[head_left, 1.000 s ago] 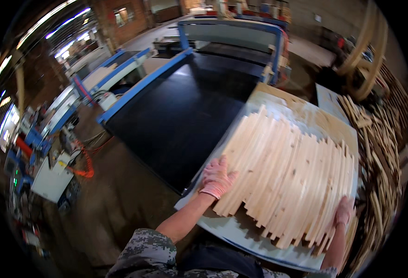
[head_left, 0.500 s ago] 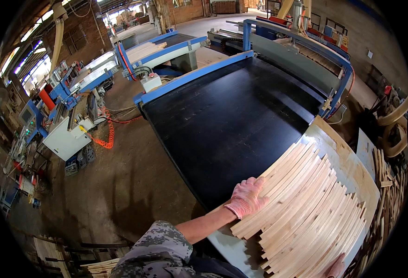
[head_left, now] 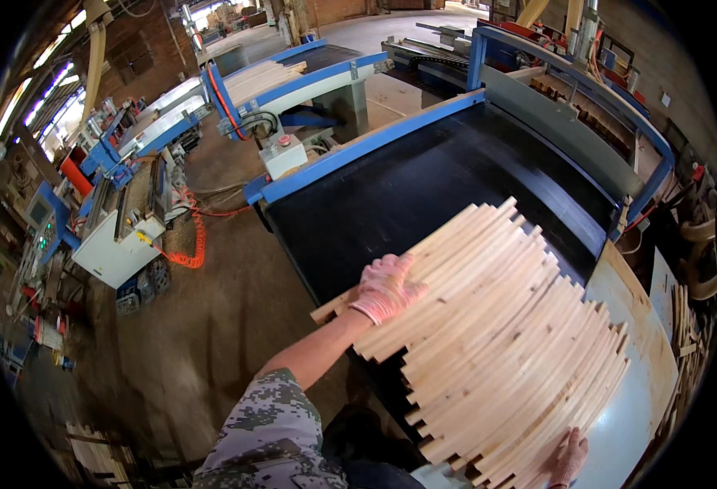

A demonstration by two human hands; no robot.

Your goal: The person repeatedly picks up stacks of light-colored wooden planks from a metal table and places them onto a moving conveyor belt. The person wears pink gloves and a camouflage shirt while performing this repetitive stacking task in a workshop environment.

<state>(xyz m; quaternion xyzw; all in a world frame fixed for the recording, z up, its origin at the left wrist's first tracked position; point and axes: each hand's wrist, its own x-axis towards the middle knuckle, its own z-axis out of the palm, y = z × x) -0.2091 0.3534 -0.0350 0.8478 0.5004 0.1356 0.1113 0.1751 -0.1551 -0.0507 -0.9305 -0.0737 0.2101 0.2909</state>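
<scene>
A wide batch of pale wooden strips (head_left: 489,334), laid side by side with uneven ends, rests partly on the black conveyor belt (head_left: 350,236) and partly on the grey-white board beside it. My left hand (head_left: 387,289), in a pinkish knit glove, grips the batch's left edge, its thumb spread over the top and its fingers bent at the outer strips. At the lower right, my right hand (head_left: 569,458), also gloved, holds the opposite edge; its fingertips lie against the outermost strips and part of it is hidden. The batch sits between both hands.
A blue rail (head_left: 375,151) bounds the belt's far side, with a control box with a red button (head_left: 283,155) near its corner. A blue frame (head_left: 570,69) spans the right end. A white machine cabinet (head_left: 118,248) with an orange coiled hose (head_left: 200,244) stands left.
Both hands have moved up and left with the batch of strips. More of it now lies over the black belt, and more of the board at the right is bare.
</scene>
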